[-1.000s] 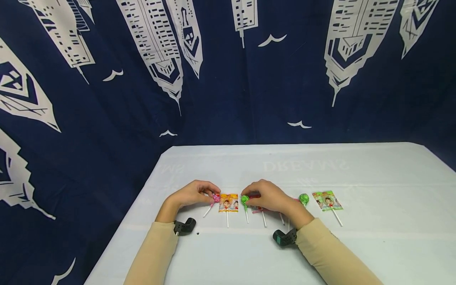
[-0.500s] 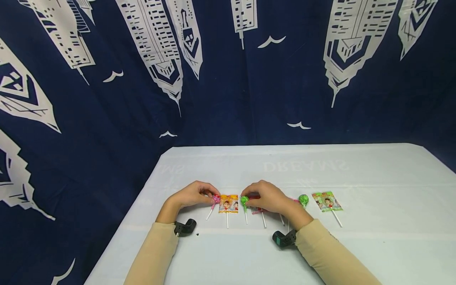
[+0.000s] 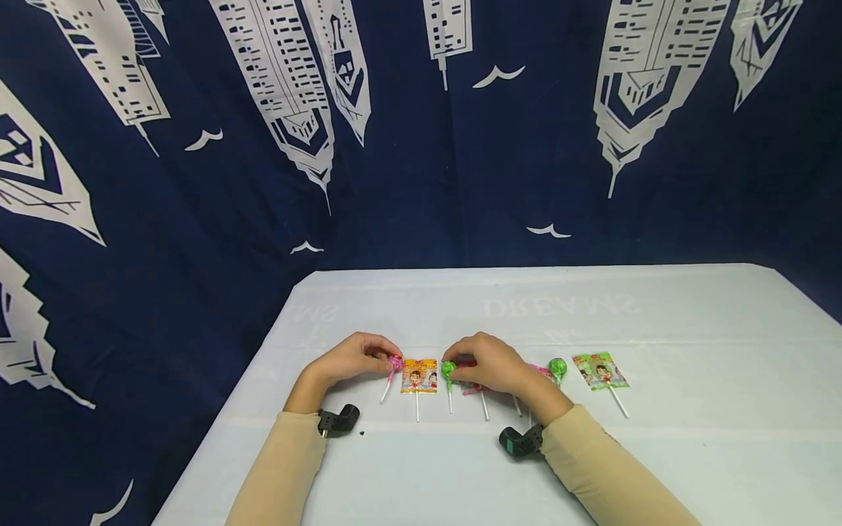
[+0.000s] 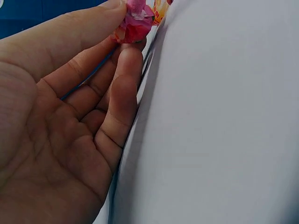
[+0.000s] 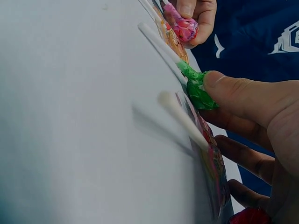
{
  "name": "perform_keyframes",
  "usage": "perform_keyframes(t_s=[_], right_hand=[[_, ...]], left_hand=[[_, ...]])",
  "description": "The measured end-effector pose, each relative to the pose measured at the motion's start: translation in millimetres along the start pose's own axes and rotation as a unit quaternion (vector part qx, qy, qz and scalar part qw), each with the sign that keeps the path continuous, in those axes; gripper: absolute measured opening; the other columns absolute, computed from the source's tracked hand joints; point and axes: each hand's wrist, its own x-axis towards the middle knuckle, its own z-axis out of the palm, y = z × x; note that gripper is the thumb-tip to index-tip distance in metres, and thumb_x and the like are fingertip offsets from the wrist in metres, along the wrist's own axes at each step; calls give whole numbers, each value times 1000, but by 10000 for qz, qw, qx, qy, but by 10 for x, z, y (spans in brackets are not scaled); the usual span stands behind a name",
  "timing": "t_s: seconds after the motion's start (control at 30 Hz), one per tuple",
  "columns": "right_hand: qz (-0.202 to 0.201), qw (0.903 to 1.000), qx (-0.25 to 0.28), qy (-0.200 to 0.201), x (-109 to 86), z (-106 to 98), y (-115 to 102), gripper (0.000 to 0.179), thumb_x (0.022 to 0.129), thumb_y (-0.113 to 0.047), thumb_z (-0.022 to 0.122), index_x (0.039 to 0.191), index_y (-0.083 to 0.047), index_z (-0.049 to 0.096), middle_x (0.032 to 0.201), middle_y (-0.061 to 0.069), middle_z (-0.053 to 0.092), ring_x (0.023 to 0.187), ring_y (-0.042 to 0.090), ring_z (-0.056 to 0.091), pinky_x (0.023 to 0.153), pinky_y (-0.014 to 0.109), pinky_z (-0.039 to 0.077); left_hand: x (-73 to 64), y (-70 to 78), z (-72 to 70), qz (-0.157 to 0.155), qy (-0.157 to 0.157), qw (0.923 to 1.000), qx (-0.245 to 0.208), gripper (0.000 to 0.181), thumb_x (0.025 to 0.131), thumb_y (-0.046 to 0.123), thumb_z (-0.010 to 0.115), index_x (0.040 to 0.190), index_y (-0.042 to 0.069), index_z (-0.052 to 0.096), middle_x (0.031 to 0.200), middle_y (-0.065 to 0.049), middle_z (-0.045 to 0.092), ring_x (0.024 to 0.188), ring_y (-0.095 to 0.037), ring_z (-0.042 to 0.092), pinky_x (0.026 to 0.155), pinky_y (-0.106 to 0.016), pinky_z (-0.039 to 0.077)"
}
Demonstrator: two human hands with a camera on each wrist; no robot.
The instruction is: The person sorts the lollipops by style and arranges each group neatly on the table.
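Observation:
In the head view my left hand (image 3: 355, 358) pinches a round pink lollipop (image 3: 395, 363) by its wrapped head, its stick slanting toward me. Thumb and fingers also meet on the pink wrapper (image 4: 136, 23) in the left wrist view. Between the hands lies a flat orange-packet lollipop (image 3: 419, 375), stick pointing toward me. My right hand (image 3: 493, 365) pinches a round green lollipop (image 3: 448, 369) between thumb and finger; its green wrapper (image 5: 198, 91) shows closely in the right wrist view. Under the right hand a flat red-packet lollipop (image 3: 471, 389) is partly hidden.
Right of the right wrist lie a pink lollipop (image 3: 541, 370), partly covered, a round green lollipop (image 3: 558, 368) and a flat green-packet lollipop (image 3: 600, 370). A tiny dark speck (image 3: 362, 433) sits on the white table (image 3: 408, 475). A dark blue printed curtain (image 3: 408, 183) hangs behind.
The pink lollipop's stick has swung slightly to the right, standing a little straighter. The green lollipop's stick has shifted a touch left. Both hands keep their hold.

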Motion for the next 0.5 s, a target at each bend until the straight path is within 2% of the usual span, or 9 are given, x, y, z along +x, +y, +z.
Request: perform_keyframes(t_s=[0.17, 0.33, 0.5], right_hand=[[7, 10000, -19, 26, 8, -6, 5, 21, 87, -25, 78, 108, -22, 76, 104, -9, 74, 99, 14, 60, 90, 38, 50], [7, 10000, -70, 17, 16, 6, 9, 22, 87, -27, 78, 108, -23, 76, 107, -8, 75, 100, 14, 61, 91, 39, 50], [74, 10000, -28, 18, 8, 12, 10, 22, 86, -27, 78, 108, -23, 76, 106, -9, 74, 98, 13, 60, 89, 38, 49]], left_hand=[[1, -7, -15, -198, 303, 9984, -426, 25, 88, 9, 72, 113, 4, 72, 98, 0, 73, 86, -10, 63, 77, -23, 53], [5, -38, -35, -466, 603, 9929, -916, 26, 89, 11, 73, 114, 3, 70, 104, -6, 73, 88, -13, 67, 77, -29, 58], [29, -45, -34, -452, 821, 9898, -1073, 28, 90, 13, 72, 115, 2, 68, 104, -10, 71, 78, -18, 70, 75, -33, 60]])
